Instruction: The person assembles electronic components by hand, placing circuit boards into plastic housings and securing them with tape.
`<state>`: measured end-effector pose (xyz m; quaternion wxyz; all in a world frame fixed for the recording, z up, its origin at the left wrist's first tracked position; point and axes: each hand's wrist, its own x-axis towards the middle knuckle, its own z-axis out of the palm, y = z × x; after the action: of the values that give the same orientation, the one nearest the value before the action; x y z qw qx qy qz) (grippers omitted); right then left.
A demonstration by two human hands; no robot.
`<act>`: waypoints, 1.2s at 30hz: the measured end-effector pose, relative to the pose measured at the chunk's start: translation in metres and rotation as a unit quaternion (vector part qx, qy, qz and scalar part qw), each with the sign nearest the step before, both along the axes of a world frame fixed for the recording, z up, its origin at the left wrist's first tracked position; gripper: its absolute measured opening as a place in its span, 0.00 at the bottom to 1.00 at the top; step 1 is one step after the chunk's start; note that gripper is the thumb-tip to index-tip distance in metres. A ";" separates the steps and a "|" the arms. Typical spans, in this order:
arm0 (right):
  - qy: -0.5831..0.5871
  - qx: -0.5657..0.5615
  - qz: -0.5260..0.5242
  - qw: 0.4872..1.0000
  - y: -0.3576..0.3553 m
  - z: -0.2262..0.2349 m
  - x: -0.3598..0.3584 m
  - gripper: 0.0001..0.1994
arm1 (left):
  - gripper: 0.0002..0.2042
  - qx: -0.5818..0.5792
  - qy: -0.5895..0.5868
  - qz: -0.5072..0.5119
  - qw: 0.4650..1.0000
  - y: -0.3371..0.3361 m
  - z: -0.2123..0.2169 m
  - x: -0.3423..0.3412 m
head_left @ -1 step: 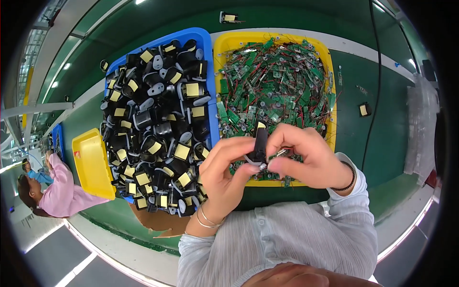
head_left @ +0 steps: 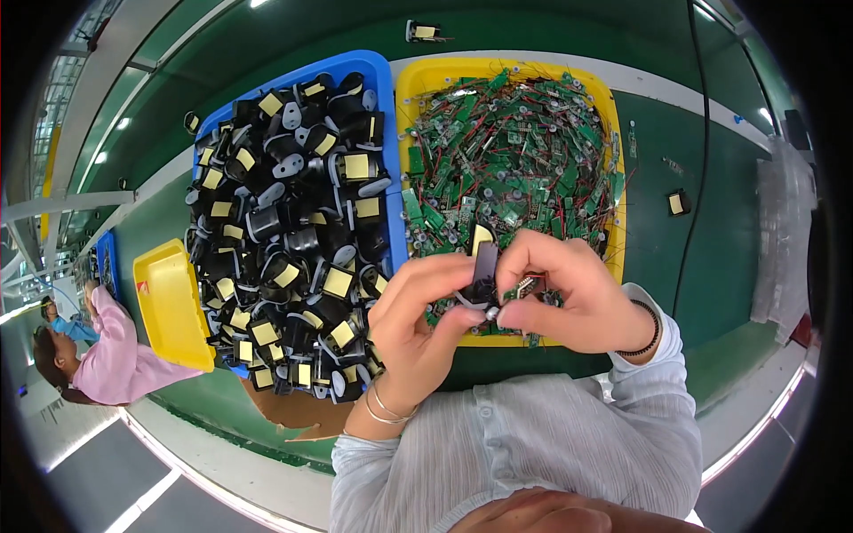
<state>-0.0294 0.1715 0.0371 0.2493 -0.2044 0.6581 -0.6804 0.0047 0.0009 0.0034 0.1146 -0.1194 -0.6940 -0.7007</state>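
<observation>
Between the fingers and thumb of my left hand (head_left: 421,313) is a black plastic housing (head_left: 483,266) with a pale yellow pad and a grey flap. It stands roughly upright over the near edge of the yellow bin. My right hand (head_left: 569,289) pinches a small green circuit board (head_left: 522,286) with red wires, close against the housing's right side. A small silvery round part (head_left: 492,313) shows between my two thumbs; whether it belongs to the board or the housing I cannot tell. My fingertips hide where board and housing meet.
A blue bin (head_left: 384,80) heaped with similar black housings stands left. Beside it, a yellow bin (head_left: 615,115) holds many wired circuit boards. Loose housings lie beyond the bins and at right (head_left: 678,203). Farther left are a yellow tray (head_left: 169,306) and a person in pink (head_left: 120,351).
The black housing has turned slightly in my left fingers, showing more of its yellow pad. The board and silvery part have shifted a little; both hands stay nearly in place.
</observation>
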 end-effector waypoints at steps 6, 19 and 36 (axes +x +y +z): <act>0.002 -0.003 -0.021 1.000 -0.004 -0.006 0.001 0.09 | 0.14 -0.103 0.053 0.015 0.993 -0.001 0.006 -0.001; 0.076 0.067 -0.013 0.995 0.002 -0.002 -0.005 0.09 | 0.15 -0.135 0.092 0.018 0.986 -0.005 0.006 0.001; 0.027 -0.035 -0.022 0.999 -0.007 -0.005 0.004 0.25 | 0.16 -0.215 0.166 0.062 0.960 -0.002 0.012 0.013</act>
<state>-0.0253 0.1644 0.0320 0.2093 -0.2168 0.6445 -0.7027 0.0172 -0.0010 0.0153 0.2430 -0.2130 -0.8055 -0.4967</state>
